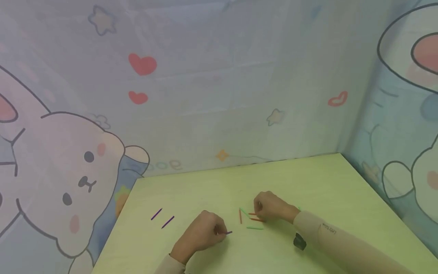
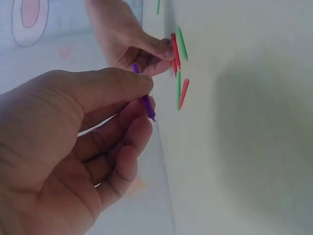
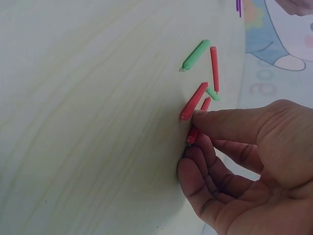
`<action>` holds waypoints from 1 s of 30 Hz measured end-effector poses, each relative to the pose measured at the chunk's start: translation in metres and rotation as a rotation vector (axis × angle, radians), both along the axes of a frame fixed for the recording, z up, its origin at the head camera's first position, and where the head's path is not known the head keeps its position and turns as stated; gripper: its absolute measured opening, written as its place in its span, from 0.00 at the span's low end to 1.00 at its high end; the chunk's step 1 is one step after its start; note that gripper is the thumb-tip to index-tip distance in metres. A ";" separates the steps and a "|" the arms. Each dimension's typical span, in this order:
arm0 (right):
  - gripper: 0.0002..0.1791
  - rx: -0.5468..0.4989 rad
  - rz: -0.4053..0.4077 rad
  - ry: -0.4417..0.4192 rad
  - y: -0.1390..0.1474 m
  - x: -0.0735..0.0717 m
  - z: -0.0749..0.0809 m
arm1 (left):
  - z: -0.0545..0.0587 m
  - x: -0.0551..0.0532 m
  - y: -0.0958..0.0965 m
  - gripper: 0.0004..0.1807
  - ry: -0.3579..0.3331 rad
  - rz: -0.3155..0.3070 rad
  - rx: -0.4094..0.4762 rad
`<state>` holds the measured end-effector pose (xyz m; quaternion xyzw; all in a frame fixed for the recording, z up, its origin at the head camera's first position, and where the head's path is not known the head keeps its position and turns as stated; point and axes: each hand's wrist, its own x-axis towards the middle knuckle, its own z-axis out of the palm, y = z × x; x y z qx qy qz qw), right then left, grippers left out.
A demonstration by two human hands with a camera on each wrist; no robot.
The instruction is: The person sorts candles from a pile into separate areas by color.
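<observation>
My left hand (image 1: 205, 230) pinches a thin purple candle (image 2: 148, 108) between thumb and fingertips, raised over the table's front middle. To its right, my right hand (image 1: 272, 205) reaches down to the tabletop and pinches a red candle (image 3: 192, 135), partly hidden behind the thumb. Right beside that thumb a second red candle (image 3: 194, 101) lies on the table. Another red candle (image 1: 240, 216) and a slanting green candle (image 1: 244, 212) meet near their far ends, left of the right hand. Nearer the front lies a green candle (image 1: 254, 228).
Two purple candles (image 1: 168, 222) lie slanted on the left of the pale yellow-green table (image 1: 325, 182). A green tip (image 1: 299, 208) shows behind the right wrist. A small black object (image 1: 299, 241) is beside the right sleeve. A cartoon-printed cloth (image 1: 205, 95) hangs behind the table.
</observation>
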<state>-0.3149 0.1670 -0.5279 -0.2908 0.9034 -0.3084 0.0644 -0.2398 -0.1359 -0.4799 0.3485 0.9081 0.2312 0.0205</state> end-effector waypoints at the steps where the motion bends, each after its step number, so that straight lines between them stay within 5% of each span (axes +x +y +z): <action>1: 0.11 0.000 0.001 0.002 0.000 -0.001 0.000 | 0.001 -0.001 -0.002 0.07 -0.013 0.012 0.010; 7: 0.10 -0.006 -0.004 -0.012 0.001 -0.001 0.001 | 0.004 -0.013 -0.019 0.03 -0.044 0.080 0.045; 13: 0.11 -0.004 -0.006 -0.007 -0.001 -0.001 0.000 | 0.004 -0.030 -0.044 0.03 0.077 0.168 0.009; 25: 0.10 -0.005 -0.009 -0.028 -0.002 0.002 0.003 | 0.003 -0.058 -0.111 0.02 0.167 0.480 0.019; 30: 0.11 0.000 -0.013 -0.030 -0.001 0.003 0.005 | -0.002 -0.065 -0.145 0.03 0.122 0.580 -0.005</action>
